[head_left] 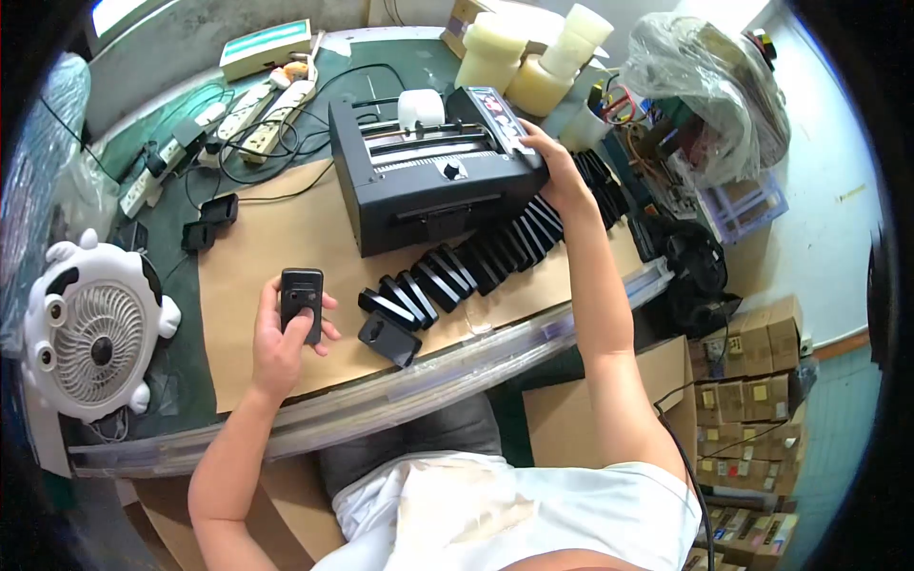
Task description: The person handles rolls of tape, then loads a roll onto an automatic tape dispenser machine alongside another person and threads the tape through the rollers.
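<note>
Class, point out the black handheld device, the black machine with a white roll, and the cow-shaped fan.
Black handheld device [299, 289]: head view, upper part.
Black machine [409, 198]: head view, front face.
Cow-shaped fan [101, 350]: head view, central hub.

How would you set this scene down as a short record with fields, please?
Left hand: holds a small black rectangular piece, thumb across its face
Right hand: on the right end of the black machine
Row: dark slabs, leaning, along the machine's near side
Beneath: brown sheet
Person's left: white fan
</note>
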{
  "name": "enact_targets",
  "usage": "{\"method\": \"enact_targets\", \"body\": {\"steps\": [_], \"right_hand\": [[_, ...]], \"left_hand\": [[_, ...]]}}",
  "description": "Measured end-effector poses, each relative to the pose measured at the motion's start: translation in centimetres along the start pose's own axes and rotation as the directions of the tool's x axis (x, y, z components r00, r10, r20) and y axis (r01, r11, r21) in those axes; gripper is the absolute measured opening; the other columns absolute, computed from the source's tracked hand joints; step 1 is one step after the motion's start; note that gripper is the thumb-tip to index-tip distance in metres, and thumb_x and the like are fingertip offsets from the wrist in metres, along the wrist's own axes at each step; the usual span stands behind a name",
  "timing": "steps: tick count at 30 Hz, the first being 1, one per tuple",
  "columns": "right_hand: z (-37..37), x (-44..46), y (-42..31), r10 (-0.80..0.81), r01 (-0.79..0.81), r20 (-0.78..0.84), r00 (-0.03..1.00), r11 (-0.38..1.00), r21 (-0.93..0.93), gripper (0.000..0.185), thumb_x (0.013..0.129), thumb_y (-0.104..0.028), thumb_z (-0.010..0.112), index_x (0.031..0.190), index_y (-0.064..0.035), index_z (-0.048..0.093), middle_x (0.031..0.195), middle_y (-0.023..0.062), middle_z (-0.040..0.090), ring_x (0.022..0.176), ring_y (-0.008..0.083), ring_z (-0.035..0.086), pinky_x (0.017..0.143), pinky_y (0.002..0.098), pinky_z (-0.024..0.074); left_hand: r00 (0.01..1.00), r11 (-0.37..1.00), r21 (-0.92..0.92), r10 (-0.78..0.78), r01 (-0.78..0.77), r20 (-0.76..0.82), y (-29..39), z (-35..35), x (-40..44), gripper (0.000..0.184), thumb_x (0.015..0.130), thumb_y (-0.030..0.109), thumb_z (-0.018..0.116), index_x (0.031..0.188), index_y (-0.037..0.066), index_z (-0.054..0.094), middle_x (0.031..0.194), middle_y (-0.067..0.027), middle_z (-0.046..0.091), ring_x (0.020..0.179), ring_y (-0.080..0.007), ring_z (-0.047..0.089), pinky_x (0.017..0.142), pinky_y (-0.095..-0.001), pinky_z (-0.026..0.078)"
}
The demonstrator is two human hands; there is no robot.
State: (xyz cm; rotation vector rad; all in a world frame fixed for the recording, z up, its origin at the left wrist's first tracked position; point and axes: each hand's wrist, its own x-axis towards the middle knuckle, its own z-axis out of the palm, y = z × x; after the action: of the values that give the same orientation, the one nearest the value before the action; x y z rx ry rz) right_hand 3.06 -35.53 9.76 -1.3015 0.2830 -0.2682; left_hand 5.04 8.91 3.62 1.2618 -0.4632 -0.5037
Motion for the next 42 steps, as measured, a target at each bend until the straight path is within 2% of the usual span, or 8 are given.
{"method": "enact_targets", "body": {"steps": [5, 6, 8, 20, 24, 30, 37, 42], "right_hand": [[0.3, 0.1, -0.4, 0.013, -0.027, -0.106, 0.994, 0.991, -0.133, 0.063, 0.084, -0.012, 0.063, 0.144, -0.0053, 0.048, 0.128, 0.0147, 0.061, 0.109, 0.022, 0.064, 0.095, 0.034, 0.0536], [0.5, 0.1, -0.4, 0.011, -0.02, -0.107, 0.994, 0.996, -0.085, 0.058, 0.083, -0.007, 0.062, 0.14, -0.0054, 0.05, 0.12, 0.0114, 0.063, 0.098, 0.0191, 0.066, 0.083, 0.0306, 0.0578], [0.1, 0.3, -0.3, 0.007, -0.018, -0.084, 0.996, 0.992, -0.125, 0.061, 0.085, -0.01, 0.061, 0.144, -0.0061, 0.048, 0.126, 0.0143, 0.062, 0.106, 0.0214, 0.065, 0.093, 0.0332, 0.0539], [0.0, 0.2, 0.0, -0.022, 0.008, -0.116, 0.993, 0.993, -0.119, 0.055, 0.085, -0.007, 0.062, 0.139, -0.0061, 0.052, 0.118, 0.0104, 0.061, 0.101, 0.017, 0.062, 0.087, 0.0288, 0.0533], [-0.2, 0.4, 0.2, -0.022, 0.011, -0.104, 0.994, 0.995, -0.101, 0.057, 0.083, -0.007, 0.063, 0.139, -0.0059, 0.051, 0.119, 0.0101, 0.061, 0.104, 0.0173, 0.061, 0.09, 0.0292, 0.0522], [0.1, 0.0, 0.5, -0.034, 0.025, -0.099, 0.995, 0.996, -0.091, 0.059, 0.087, -0.015, 0.061, 0.144, -0.0072, 0.048, 0.128, 0.0109, 0.059, 0.113, 0.0194, 0.06, 0.095, 0.0308, 0.0506], [0.0, -0.7, 1.1, -0.065, 0.067, -0.037, 0.997, 0.996, 0.06, 0.064, 0.1, -0.037, 0.051, 0.152, -0.0029, 0.039, 0.15, 0.0121, 0.049, 0.133, 0.023, 0.052, 0.113, 0.0352, 0.0389], [0.2, -0.6, 0.8, -0.032, 0.034, -0.068, 0.997, 0.999, 0.039, 0.063, 0.099, -0.035, 0.053, 0.153, -0.0032, 0.039, 0.149, 0.0113, 0.049, 0.134, 0.021, 0.051, 0.112, 0.0337, 0.0389]], "left_hand": [[0.999, 0.997, -0.068, -0.04, 0.042, 0.037, 0.2, 0.6, 0.2, 0.035, 0.098, 0.004, 0.047, 0.132, 0.004, 0.04, 0.11, -0.0161, 0.064, 0.075, -0.0196, 0.069, 0.057, -0.0254, 0.054], [0.998, 0.996, -0.076, -0.051, 0.054, 0.044, 0.0, 0.6, 0.2, 0.035, 0.098, 0.004, 0.047, 0.132, 0.003, 0.04, 0.11, -0.0161, 0.064, 0.075, -0.0196, 0.069, 0.057, -0.0255, 0.054], [0.994, 0.993, -0.064, -0.094, 0.097, 0.046, -0.3, 0.7, 0.1, 0.035, 0.098, 0.004, 0.047, 0.132, 0.003, 0.04, 0.109, -0.0164, 0.064, 0.075, -0.0196, 0.069, 0.056, -0.0257, 0.055], [0.986, 0.985, -0.055, -0.163, 0.164, 0.033, -0.8, 0.7, 0.6, 0.036, 0.098, 0.008, 0.049, 0.132, 0.002, 0.04, 0.109, -0.0179, 0.064, 0.075, -0.0208, 0.069, 0.056, -0.0266, 0.055], [0.985, 0.983, -0.062, -0.17, 0.172, 0.034, -0.9, 0.7, 0.6, 0.036, 0.097, 0.009, 0.049, 0.132, 0.002, 0.04, 0.109, -0.0183, 0.064, 0.074, -0.0209, 0.069, 0.056, -0.0269, 0.054], [0.982, 0.982, -0.05, -0.18, 0.182, 0.053, -0.8, 0.7, 0.6, 0.034, 0.099, 0.007, 0.048, 0.132, 0.004, 0.039, 0.11, -0.0164, 0.063, 0.077, -0.0183, 0.068, 0.06, -0.0249, 0.054], [0.978, 0.969, 0.164, -0.198, 0.186, 0.059, -1.7, 1.1, 0.2, 0.035, 0.1, 0.003, 0.047, 0.134, 0.006, 0.037, 0.114, -0.0132, 0.062, 0.083, -0.0146, 0.067, 0.063, -0.0238, 0.054], [0.968, 0.954, 0.21, -0.237, 0.216, 0.081, -1.7, 1.0, 0.4, 0.035, 0.101, 0.004, 0.048, 0.134, 0.006, 0.037, 0.116, -0.0134, 0.062, 0.084, -0.0149, 0.067, 0.065, -0.0244, 0.054]]}}
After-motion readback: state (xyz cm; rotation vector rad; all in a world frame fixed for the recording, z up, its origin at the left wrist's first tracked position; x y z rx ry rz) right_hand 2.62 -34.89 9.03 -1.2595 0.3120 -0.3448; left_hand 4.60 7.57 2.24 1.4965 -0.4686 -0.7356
